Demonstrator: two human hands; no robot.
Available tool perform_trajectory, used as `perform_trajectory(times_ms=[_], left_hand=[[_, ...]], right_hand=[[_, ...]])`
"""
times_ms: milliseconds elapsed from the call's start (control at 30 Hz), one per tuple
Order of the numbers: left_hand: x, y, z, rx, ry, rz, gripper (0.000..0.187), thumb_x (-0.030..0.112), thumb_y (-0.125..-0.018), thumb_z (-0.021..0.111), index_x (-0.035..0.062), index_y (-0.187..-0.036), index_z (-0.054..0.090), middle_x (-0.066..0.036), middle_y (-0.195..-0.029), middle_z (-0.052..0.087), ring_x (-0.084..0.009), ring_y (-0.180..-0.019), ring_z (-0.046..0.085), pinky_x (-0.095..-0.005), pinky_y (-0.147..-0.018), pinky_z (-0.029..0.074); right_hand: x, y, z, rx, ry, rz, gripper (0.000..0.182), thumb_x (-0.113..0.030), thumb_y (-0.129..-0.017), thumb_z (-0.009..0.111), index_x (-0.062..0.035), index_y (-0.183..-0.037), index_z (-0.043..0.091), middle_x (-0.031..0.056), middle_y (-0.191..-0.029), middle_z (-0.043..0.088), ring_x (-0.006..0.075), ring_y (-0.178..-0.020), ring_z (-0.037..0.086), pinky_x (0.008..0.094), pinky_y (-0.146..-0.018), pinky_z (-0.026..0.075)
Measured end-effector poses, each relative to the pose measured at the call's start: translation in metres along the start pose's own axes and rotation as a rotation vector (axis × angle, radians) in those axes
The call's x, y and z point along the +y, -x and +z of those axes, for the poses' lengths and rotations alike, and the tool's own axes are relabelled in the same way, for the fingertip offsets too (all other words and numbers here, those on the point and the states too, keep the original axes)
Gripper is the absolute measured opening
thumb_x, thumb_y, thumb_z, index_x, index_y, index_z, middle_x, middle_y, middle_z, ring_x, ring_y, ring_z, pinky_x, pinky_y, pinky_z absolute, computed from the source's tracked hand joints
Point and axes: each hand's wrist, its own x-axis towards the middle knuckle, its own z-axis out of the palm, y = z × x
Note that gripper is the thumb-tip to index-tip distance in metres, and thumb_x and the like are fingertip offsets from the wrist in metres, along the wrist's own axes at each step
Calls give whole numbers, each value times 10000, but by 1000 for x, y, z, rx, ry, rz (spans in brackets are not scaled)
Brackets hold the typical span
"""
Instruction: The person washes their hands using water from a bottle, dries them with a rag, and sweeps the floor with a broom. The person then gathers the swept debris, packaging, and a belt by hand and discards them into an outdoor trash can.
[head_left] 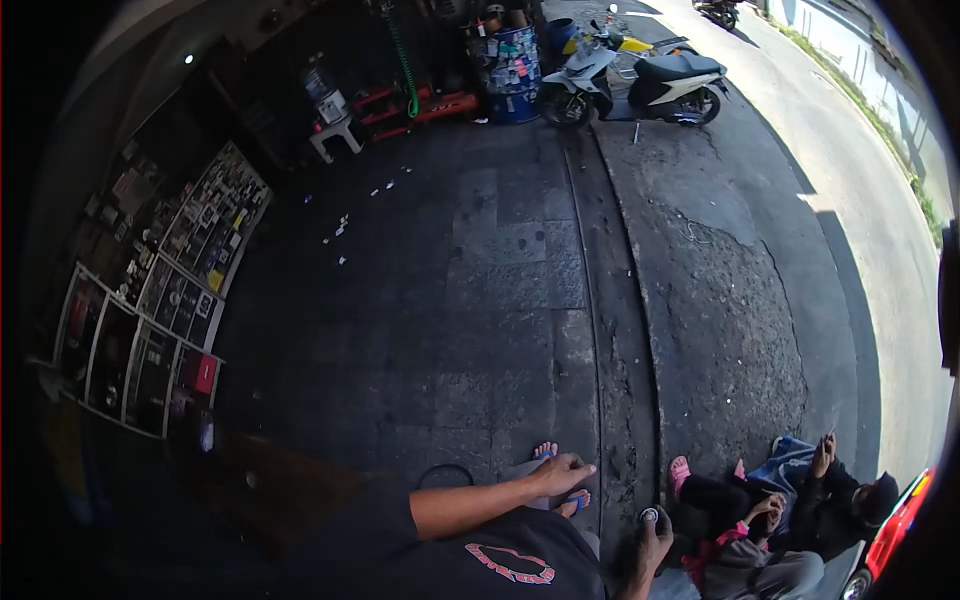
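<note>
My left hand is held out above my feet, its fingers drawn together and pointing to the right. Whether anything is between its fingertips cannot be made out. Lower in the view, my right hand is closed around a small round thing with a pale rim and darker middle, too small to name. The two hands are apart. Beneath my left hand are my feet in blue flip-flops. My dark shirt bears a red and white print.
People sit close on my right, one with pink sandals. A narrow channel runs along the floor. Left stands a glass display case. Farther off are a parked scooter, a blue drum and a white stool.
</note>
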Motion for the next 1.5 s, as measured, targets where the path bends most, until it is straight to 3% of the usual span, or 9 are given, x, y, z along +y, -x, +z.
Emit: perform_trajectory(times_ms=[367,400,500,733,900,1100,1167,1300,1500], left_hand=[[-244,-39,-153,780,393,-766,522,508,-827,568,4,-854,700,-242,-931,673,-369,-916,655,-437,-776,498],[-218,-20,-184,774,510,-794,575,522,-827,554,-31,-907,687,-264,-982,659,-394,-968,637,-443,-827,496],[-382,-72,-165,762,661,-1167,634,466,-782,600,-60,-1136,601,-285,-1128,606,-390,-1098,583,-431,-923,462],[-276,-128,-434,784,819,-1172,455,376,-818,616,-59,-951,636,-192,-864,677,-288,-703,668,-404,-645,526],[-214,-260,-681,1086,963,-457,318,306,-907,581,0,-837,634,-79,-695,615,-174,-551,581,-329,-498,469],[-239,-398,-797,1025,1082,-634,316,309,-939,537,14,-951,650,-61,-671,599,-164,-526,561,-321,-481,468],[-293,-451,-798,877,-133,-684,398,376,-954,484,21,-1018,651,-63,-725,622,-173,-580,589,-361,-525,491],[-178,-503,-880,729,742,-788,384,378,-950,486,32,-1001,645,-57,-731,617,-168,-587,584,-354,-525,485],[-52,-634,-1077,652,882,-479,363,381,-944,489,50,-976,637,-48,-741,611,-160,-596,576,-344,-525,476]], right_hand=[[-38,-157,192,-425,-163,674,171,-308,-800,618,-188,-921,602,-33,-765,595,189,-665,572,335,-523,448],[-30,-190,203,-567,86,670,714,-537,-828,609,-123,-1377,416,107,-1253,534,264,-1088,488,476,-951,388],[-38,-240,333,-680,-40,636,141,-297,-792,627,-183,-873,607,-22,-764,596,196,-677,575,341,-538,451],[-114,-301,610,-779,-138,712,113,-160,-756,599,-109,-854,580,44,-815,601,250,-734,560,390,-617,444],[-119,-386,768,-719,195,751,192,-220,-845,599,-34,-890,615,69,-803,618,229,-695,581,380,-624,498],[-189,-468,932,-861,319,597,136,-126,-898,580,-85,-1027,568,40,-732,554,172,-579,517,305,-488,433],[-210,-513,993,-1114,256,409,106,-142,-895,591,-95,-988,572,38,-705,536,146,-562,493,296,-478,423],[-289,-590,1168,-876,748,195,327,-146,-775,732,41,-975,555,143,-864,630,219,-691,636,341,-538,539],[-379,-655,1420,-1155,747,-109,381,-207,-787,718,50,-1022,563,110,-802,600,181,-672,605,317,-571,520]])
